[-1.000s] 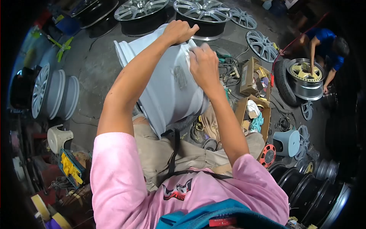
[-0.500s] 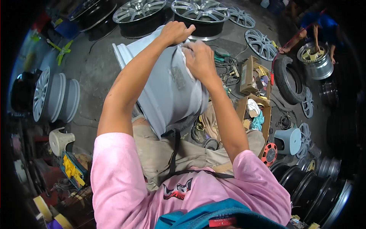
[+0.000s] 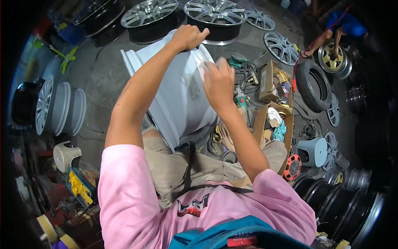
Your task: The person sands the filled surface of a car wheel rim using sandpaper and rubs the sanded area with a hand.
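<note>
A pale grey wheel rim (image 3: 168, 89) stands tilted against my lap, with a darker rough patch on its barrel. My left hand (image 3: 190, 38) is closed over the rim's far edge, its thumb sticking out to the right. At the right-hand lip of the same rim is my right hand (image 3: 219, 81), fingers curled and partly smeared by motion. Something whitish shows at its fingertips, but I cannot make out what it is.
Silver-faced wheels (image 3: 215, 14) stand beyond the rim. On the right are cardboard boxes (image 3: 259, 124) of supplies, a power tool (image 3: 241, 99), a tyre (image 3: 314, 87) and a blue stool (image 3: 313, 152). Farther off, a person in blue (image 3: 347, 24) handles a gold-centred wheel (image 3: 331, 58).
My right hand has shifted slightly down and off the lip, its fingers blurred. My left hand keeps its hold. The other person's gold-centred wheel has tipped so its face turns this way.
</note>
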The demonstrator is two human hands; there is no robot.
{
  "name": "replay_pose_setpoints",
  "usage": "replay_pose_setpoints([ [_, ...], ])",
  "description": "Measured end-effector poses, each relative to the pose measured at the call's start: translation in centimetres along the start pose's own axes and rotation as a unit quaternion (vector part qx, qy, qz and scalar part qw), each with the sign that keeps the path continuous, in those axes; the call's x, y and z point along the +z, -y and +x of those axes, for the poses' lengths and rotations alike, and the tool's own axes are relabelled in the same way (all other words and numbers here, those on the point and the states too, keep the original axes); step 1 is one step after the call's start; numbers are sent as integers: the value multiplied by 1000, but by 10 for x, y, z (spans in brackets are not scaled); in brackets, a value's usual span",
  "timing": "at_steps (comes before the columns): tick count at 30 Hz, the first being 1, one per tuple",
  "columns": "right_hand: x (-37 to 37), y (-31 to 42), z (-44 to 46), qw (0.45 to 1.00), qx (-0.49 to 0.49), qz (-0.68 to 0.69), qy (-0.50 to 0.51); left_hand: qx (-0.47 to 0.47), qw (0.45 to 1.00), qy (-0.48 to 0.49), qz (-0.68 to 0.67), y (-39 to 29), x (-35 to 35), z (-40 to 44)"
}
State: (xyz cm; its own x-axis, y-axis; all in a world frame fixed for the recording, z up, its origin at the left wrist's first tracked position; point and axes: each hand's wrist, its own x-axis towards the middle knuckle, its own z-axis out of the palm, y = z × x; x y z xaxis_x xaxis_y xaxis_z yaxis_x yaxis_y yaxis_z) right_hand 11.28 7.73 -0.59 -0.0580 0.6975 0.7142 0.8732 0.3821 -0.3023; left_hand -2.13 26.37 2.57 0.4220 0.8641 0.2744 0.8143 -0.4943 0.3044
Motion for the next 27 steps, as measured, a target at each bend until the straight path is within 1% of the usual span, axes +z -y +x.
replay_pose_setpoints([
  [1,-7,-3,-21,1000,9,22,-9,-12,1000,21,-5,-3,-3,-1],
  [2,-16,-5,-42,999,16,44,-16,-13,1000,21,-6,-1,2,2],
  [3,-29,-2,-59,998,37,49,4,28,999,3,36,1,5,3],
  [4,-26,-2,-60,998,35,50,9,67,994,-16,80,4,9,2],
  [6,-26,-4,-63,998,20,57,-6,49,997,-8,52,7,13,4],
  [7,-17,-4,-45,998,4,52,-22,38,999,2,37,4,11,5],
  [8,-10,-4,-22,999,-12,47,-16,14,999,2,30,3,8,2],
  [11,16,-4,39,999,-41,6,30,17,999,-15,28,3,6,0],
  [14,13,-6,38,998,-25,18,47,45,998,-31,38,11,16,6],
  [15,3,-5,21,999,-13,34,36,15,999,28,35,-2,-2,0],
  [17,-21,-1,-24,999,-7,26,17,18,999,29,38,-1,-8,-1],
  [19,-44,-2,-75,999,26,23,39,28,998,33,37,1,1,2],
  [21,-74,-2,-115,987,77,35,134,15,999,-9,36,15,17,10],
  [22,-82,-8,-134,988,80,34,127,22,999,-9,39,16,21,7],
  [24,-91,-24,-161,979,124,114,111,50,996,-68,42,13,16,3],
  [25,-98,-28,-164,980,126,117,101,28,998,-26,56,0,-2,-4],
  [26,-105,-32,-167,973,176,128,73,36,997,-27,64,-7,-10,-10],
  [27,-112,-37,-171,963,227,140,46,62,993,-66,77,-8,-15,-16],
])
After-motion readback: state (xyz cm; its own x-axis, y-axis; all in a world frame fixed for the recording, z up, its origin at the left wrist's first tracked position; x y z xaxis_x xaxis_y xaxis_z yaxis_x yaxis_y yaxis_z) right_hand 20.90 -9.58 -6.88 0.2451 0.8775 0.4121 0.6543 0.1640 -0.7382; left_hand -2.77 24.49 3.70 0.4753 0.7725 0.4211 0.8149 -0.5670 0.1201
